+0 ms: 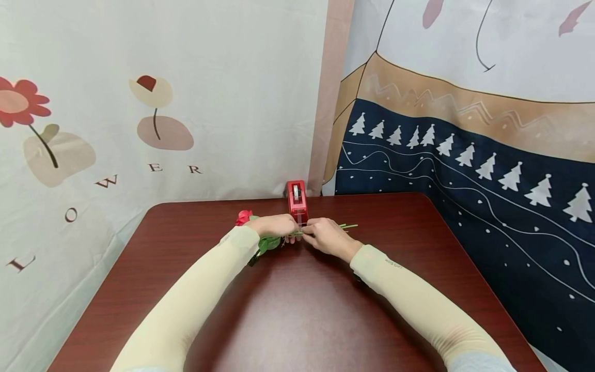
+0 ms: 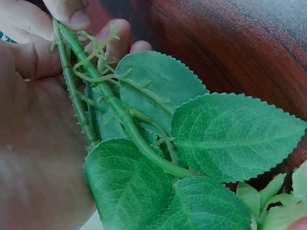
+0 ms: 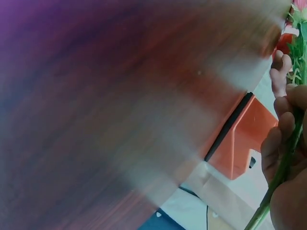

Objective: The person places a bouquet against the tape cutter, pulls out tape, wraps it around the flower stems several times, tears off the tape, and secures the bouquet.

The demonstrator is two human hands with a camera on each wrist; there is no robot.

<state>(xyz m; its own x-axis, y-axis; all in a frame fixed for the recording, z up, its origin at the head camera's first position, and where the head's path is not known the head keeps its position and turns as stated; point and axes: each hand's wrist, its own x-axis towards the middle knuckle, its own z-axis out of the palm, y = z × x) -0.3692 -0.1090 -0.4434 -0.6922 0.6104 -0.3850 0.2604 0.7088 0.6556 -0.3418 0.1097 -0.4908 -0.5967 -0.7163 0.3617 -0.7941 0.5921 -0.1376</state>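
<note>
Both hands are together near the back of the table, on a small bunch of artificial roses. The left hand (image 1: pixel 277 226) grips the green stems (image 2: pixel 115 105) close below the leaves (image 2: pixel 235 136); two thorny stems cross its palm. A red rose bloom (image 1: pixel 244 217) shows past the left wrist. Just to the right, the right hand (image 1: pixel 327 236) holds the same stems, with its fingers (image 3: pixel 287 125) curled round them. Cut stem ends (image 1: pixel 349 226) stick out beyond it. A strip of clear tape hangs from the red tape dispenser (image 1: pixel 297 199) down toward the fingertips.
The dispenser stands at the back edge of the dark red wooden table (image 1: pixel 288 310). Behind the table hangs a white cloth (image 1: pixel 241 103) with printed flowers and letters. On the right is a navy cloth (image 1: pixel 465 206) with white trees.
</note>
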